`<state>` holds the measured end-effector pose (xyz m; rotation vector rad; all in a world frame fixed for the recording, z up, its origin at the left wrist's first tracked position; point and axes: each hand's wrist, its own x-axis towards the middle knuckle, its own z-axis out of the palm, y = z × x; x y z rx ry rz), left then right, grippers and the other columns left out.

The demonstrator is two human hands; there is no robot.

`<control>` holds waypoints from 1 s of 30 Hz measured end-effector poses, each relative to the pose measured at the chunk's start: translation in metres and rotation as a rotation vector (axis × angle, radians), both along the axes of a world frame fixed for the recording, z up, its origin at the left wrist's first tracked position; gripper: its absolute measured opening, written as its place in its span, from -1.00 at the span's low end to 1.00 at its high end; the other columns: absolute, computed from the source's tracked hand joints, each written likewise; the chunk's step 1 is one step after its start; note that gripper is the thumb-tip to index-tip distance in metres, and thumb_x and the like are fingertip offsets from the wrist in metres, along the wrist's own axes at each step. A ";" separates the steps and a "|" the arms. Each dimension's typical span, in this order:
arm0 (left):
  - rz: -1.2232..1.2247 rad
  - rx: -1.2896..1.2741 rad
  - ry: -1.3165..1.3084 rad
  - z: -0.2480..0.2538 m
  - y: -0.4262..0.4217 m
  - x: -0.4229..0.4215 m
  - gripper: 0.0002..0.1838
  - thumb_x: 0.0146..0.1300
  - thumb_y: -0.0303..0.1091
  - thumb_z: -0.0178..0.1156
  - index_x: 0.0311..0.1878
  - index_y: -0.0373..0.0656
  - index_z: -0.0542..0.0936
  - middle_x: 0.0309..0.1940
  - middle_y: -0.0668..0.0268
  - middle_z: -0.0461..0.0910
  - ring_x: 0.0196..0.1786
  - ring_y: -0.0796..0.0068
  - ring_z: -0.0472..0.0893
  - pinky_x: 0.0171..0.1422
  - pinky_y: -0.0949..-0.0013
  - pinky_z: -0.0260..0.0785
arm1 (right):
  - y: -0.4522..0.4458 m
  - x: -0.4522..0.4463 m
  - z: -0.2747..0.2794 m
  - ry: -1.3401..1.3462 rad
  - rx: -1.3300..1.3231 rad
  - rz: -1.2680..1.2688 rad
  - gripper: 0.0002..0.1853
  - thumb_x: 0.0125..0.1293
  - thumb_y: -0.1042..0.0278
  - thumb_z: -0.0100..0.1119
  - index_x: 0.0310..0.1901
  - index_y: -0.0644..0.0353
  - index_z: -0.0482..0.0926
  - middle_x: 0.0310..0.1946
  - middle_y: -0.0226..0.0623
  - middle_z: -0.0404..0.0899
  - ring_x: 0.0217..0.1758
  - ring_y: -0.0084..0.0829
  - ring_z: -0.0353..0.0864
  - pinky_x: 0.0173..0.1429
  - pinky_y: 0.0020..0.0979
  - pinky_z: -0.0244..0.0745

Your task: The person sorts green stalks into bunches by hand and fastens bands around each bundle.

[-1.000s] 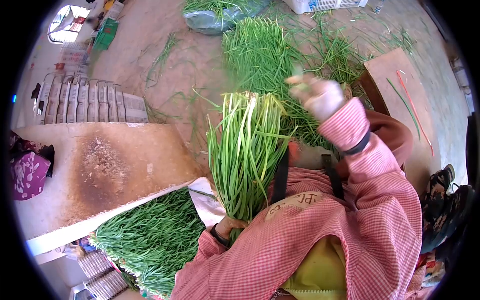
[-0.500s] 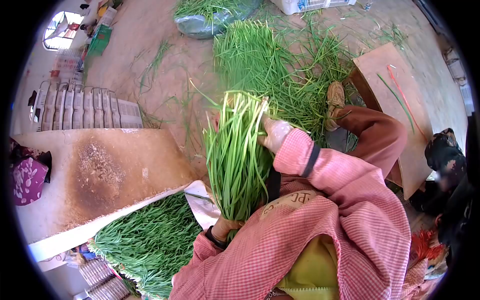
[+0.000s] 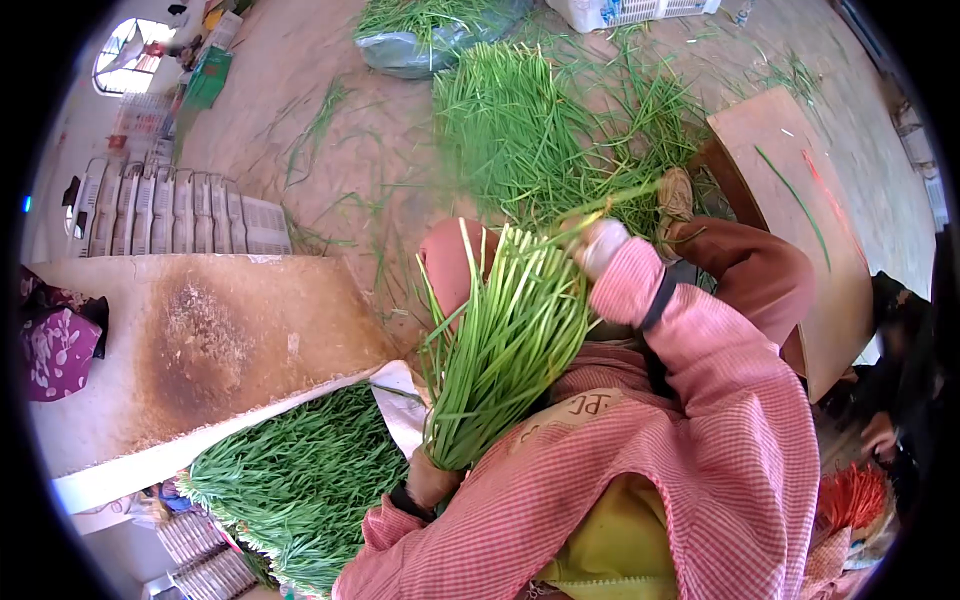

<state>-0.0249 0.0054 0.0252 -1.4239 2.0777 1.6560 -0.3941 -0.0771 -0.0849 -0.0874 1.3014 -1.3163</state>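
Observation:
A thick bundle of garlic chives (image 3: 505,345) stands tilted in front of my body, pale cut ends up. My left hand (image 3: 435,480) is closed around its leafy lower end. Off the bundle's upper right side, my right hand (image 3: 600,245) is closed on a loose yellowish chive stalk (image 3: 625,196) that sticks out to the right. The fingertips of that hand are partly hidden and blurred. Just beyond lies a large pile of chives (image 3: 515,125) on the floor, with loose stalks scattered to its right.
At left is a stained board (image 3: 210,345), with a dense stack of chives (image 3: 300,480) below it. A wooden stool (image 3: 800,220) at right carries a red strip and a green stalk. White crates (image 3: 190,215) stand at upper left. Another person's hand (image 3: 880,437) shows at far right.
My right hand has moved right, away from the bundle's top, drawing a yellowish stalk outward. The bundle has tilted right and its top has fanned out. My left hand keeps its hold.

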 end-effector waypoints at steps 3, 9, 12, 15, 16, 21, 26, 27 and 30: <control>0.054 -0.032 -0.012 0.008 0.007 -0.006 -0.68 0.05 -0.48 0.10 -0.06 -0.14 0.50 -0.09 0.29 0.53 -0.02 0.43 0.49 0.05 0.46 0.31 | 0.013 -0.061 -0.011 0.073 -0.112 -0.165 -0.80 0.27 0.50 -0.12 -0.10 0.37 0.36 -0.36 -0.18 0.47 -0.49 -0.24 0.53 -0.41 -0.30 0.60; 0.264 0.059 0.090 0.007 0.014 -0.009 -0.70 0.10 -0.46 0.02 -0.05 -0.10 0.50 -0.12 0.31 0.55 -0.07 0.41 0.52 -0.02 0.44 0.35 | 0.040 0.007 0.057 0.884 -0.530 0.731 0.03 -0.13 -0.07 0.33 0.30 0.13 -0.05 0.25 0.05 0.04 0.32 -0.06 0.02 0.37 -0.24 -0.07; 0.026 -0.153 -0.255 0.044 0.012 -0.036 -0.70 0.09 -0.44 0.03 -0.06 -0.09 0.51 -0.13 0.30 0.55 -0.10 0.38 0.54 -0.06 0.43 0.36 | 0.005 0.044 0.005 0.142 -0.061 0.143 -0.46 0.11 0.27 0.16 0.11 0.25 0.23 -0.16 -0.08 0.42 -0.10 -0.30 0.42 0.06 -0.34 0.32; -0.007 -0.257 -0.316 0.039 0.017 -0.022 -0.71 0.04 -0.44 0.07 -0.10 -0.08 0.53 -0.20 0.29 0.58 -0.16 0.36 0.55 -0.13 0.44 0.38 | -0.004 0.011 -0.069 0.002 -0.059 -0.341 -0.84 0.21 0.41 0.05 -0.20 0.26 0.46 -0.43 -0.29 0.52 -0.37 -0.48 0.49 -0.19 -0.50 0.47; -0.022 -0.291 -0.350 0.035 0.017 -0.019 -0.72 0.02 -0.43 0.10 -0.13 -0.09 0.54 -0.25 0.28 0.59 -0.20 0.34 0.57 -0.17 0.44 0.39 | 0.004 -0.016 -0.069 -0.032 -0.025 -0.378 -0.84 0.21 0.38 0.05 -0.23 0.26 0.48 -0.38 -0.28 0.53 -0.34 -0.48 0.50 -0.18 -0.48 0.47; -0.010 -0.385 -0.229 0.035 0.014 -0.016 -0.75 -0.03 -0.37 0.17 -0.21 -0.08 0.55 -0.38 0.22 0.58 -0.35 0.25 0.58 -0.32 0.37 0.41 | 0.051 -0.048 0.000 0.502 -0.200 0.696 -0.60 0.02 0.08 0.24 -0.17 0.17 0.49 -0.10 -0.16 0.50 -0.04 -0.31 0.48 0.08 -0.24 0.34; -0.276 -0.706 -0.471 0.062 -0.018 -0.010 -0.71 -0.15 -0.40 0.21 -0.24 -0.06 0.53 -0.46 0.22 0.51 -0.43 0.21 0.55 -0.39 0.29 0.39 | 0.040 0.019 -0.011 0.803 -0.472 0.807 -0.45 -0.07 0.20 0.33 -0.01 0.16 0.40 -0.36 -0.28 0.49 -0.14 -0.31 0.47 0.01 -0.34 0.36; -0.313 -0.758 -0.482 0.074 -0.028 -0.014 -0.68 -0.16 -0.41 0.21 -0.22 -0.07 0.52 -0.47 0.22 0.50 -0.44 0.20 0.54 -0.40 0.27 0.38 | 0.045 0.016 0.006 0.598 -0.367 0.834 -0.61 0.02 0.31 0.26 -0.11 0.20 0.42 -0.40 -0.27 0.47 -0.17 -0.35 0.48 -0.04 -0.43 0.40; -0.408 -0.883 -0.513 0.093 -0.058 0.005 -0.51 -0.20 -0.35 0.24 -0.07 -0.12 0.46 -0.43 0.25 0.47 -0.42 0.21 0.51 -0.34 0.21 0.34 | 0.061 -0.013 -0.001 -0.488 -0.524 0.077 -0.87 0.29 0.34 -0.06 -0.31 0.20 0.42 -0.58 -0.41 0.41 -0.71 -0.61 0.28 -0.66 -0.62 0.19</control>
